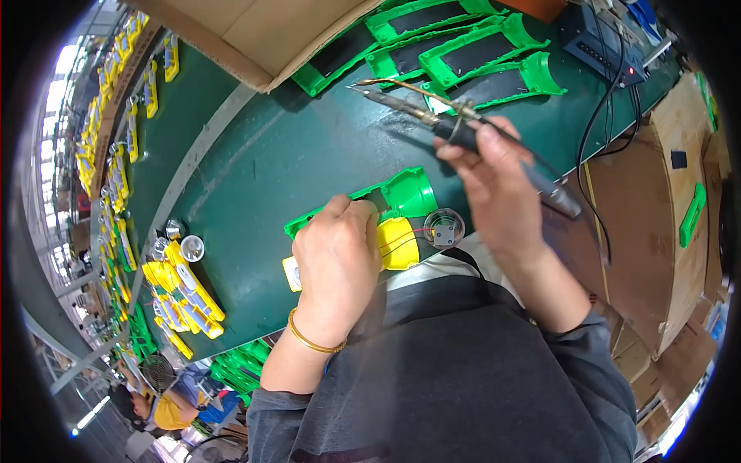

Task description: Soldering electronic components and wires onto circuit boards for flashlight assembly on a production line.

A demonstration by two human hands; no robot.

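One flared green plastic shell [409, 193], one flared yellow plastic shell [400, 244], left hand [340, 235] curled over both, hold unclear, right hand [495, 177] gripping one black-handled soldering iron [461, 134]

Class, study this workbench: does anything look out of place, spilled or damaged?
One green piece sits alone against the cardboard at the far right, away from the green housings on the table, so it looks stray. No spill or clear damage shows.

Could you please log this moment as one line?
left hand: at yellow casing, green casing | right hand: holding soldering iron | nearby: clear round part, cardboard box
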